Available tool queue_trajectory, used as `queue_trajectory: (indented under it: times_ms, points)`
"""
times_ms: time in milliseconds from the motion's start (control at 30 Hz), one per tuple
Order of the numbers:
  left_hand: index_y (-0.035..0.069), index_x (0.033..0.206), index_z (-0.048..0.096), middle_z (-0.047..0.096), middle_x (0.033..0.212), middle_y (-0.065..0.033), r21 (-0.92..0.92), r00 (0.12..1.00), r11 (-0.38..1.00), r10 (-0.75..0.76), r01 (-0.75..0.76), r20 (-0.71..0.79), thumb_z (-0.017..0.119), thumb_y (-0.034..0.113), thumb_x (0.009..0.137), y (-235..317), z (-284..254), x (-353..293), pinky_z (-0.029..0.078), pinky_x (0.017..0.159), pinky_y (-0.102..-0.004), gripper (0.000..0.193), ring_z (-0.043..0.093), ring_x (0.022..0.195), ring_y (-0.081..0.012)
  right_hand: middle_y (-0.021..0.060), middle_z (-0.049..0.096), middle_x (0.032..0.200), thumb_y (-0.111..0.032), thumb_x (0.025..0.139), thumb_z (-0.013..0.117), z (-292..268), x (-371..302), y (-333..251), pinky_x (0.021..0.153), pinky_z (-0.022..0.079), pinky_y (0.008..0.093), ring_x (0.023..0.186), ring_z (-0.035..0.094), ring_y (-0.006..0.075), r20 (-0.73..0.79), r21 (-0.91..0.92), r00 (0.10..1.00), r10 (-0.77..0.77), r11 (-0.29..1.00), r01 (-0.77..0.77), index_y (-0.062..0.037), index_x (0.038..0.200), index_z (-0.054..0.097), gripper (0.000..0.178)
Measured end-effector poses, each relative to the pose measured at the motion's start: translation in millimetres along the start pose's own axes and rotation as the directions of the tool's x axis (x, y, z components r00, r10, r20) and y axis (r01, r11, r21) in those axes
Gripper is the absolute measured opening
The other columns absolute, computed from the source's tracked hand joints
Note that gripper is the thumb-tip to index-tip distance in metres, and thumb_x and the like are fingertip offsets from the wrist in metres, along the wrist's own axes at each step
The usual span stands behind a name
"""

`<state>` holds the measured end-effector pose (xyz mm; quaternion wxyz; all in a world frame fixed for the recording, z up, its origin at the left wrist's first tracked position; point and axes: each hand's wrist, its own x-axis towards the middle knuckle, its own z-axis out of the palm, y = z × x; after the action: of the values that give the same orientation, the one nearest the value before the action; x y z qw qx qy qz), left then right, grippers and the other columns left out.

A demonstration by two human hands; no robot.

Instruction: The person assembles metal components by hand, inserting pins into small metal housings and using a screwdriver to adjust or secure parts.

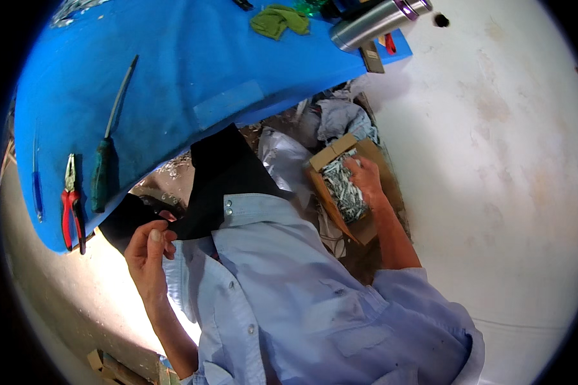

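My right hand reaches into an open cardboard box low at my right side. Small silvery metal pieces fill much of the box. The fingers of that hand are bent down among the pieces, and what they pinch, if anything, is hidden. My left hand is raised near my left thigh, just off the table edge. Its thumb presses against the curled fingers; anything between them is too small to make out. Nearest to it on the table are red-handled pliers and a green-handled screwdriver.
The blue-covered table curves across the far left. On it lie a thin blue-handled screwdriver, a green cloth and a steel flask on its side. Crumpled grey cloth lies behind the box. A pale wall stands at the right.
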<state>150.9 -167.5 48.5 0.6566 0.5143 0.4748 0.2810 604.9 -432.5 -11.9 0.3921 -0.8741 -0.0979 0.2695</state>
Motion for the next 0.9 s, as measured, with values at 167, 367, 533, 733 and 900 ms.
queue_trajectory:
  times_ms: [167, 367, 533, 733, 900]
  points:
    - [0.005, 0.109, 0.073, 0.07, 0.084, -0.0037, -0.009, 0.999, 1.0, 0.006, -0.005, 0.047, 0.063, 0.035, 0.103, -10.5, -9.9, 6.8, 0.042, 0.059, -0.0221, 0.032, 0.056, 0.067, -0.0063, 0.0048, 0.064, 0.075, -0.025, 0.094, 0.072, -95.4, -36.0, 109.4, 0.055, 0.043, 0.0309, 0.061, 0.056, 0.013, -0.459, 0.21, 0.829, 0.319, 0.946, -0.248, -0.0004, 0.084, 0.067, 0.027]
    - [0.004, 0.108, 0.072, 0.071, 0.084, -0.0041, 0.011, 0.991, 1.0, -0.021, 0.02, 0.13, 0.067, 0.032, 0.101, -6.8, -11.1, 12.9, 0.043, 0.059, -0.0213, 0.029, 0.058, 0.067, -0.0059, 0.0048, 0.063, 0.077, -0.025, 0.095, 0.073, -74.4, -58.0, 117.1, 0.054, 0.047, 0.0323, 0.063, 0.058, 0.015, -0.342, 0.508, 0.858, 0.384, 0.843, -0.175, -0.0051, 0.089, 0.066, 0.022]
    - [0.002, 0.11, 0.072, 0.073, 0.086, -0.0045, 0.09, 0.968, 0.994, -0.086, 0.067, 0.237, 0.072, 0.022, 0.096, 15.6, 3.4, 12.2, 0.046, 0.062, -0.0198, 0.024, 0.061, 0.07, -0.0056, 0.0026, 0.061, 0.079, -0.028, 0.096, 0.074, 10.3, -64.3, -0.8, 0.056, 0.048, 0.031, 0.064, 0.059, 0.0153, -0.163, 0.654, 0.941, 0.296, 0.746, -0.122, -0.0064, 0.096, 0.064, 0.024]
    - [-0.001, 0.113, 0.07, 0.073, 0.097, -0.007, 0.2, 0.915, 0.946, 0.172, -0.257, 0.364, 0.08, 0.007, 0.086, 57.9, 51.4, 6.0, 0.054, 0.069, -0.0257, 0.029, 0.067, 0.08, -0.0115, 0.0006, 0.061, 0.083, -0.03, 0.097, 0.075, 117.5, -84.4, -128.5, 0.06, 0.05, 0.0296, 0.07, 0.061, 0.014, 0.126, 0.734, 0.99, 0.064, 0.666, -0.136, -0.0071, 0.102, 0.065, 0.026]
    - [0.001, 0.115, 0.071, 0.073, 0.1, -0.0103, 0.324, 0.788, 0.736, 0.455, -0.595, 0.414, 0.083, 0.01, 0.082, 92.6, 83.7, 5.5, 0.056, 0.069, -0.0276, 0.036, 0.069, 0.083, -0.0149, 0.0026, 0.063, 0.083, -0.029, 0.093, 0.079, 176.3, -111.6, -179.8, 0.059, 0.047, 0.0271, 0.068, 0.059, 0.0112, 0.196, 0.695, 0.978, -0.076, 0.714, -0.084, -0.0021, 0.113, 0.068, 0.035]
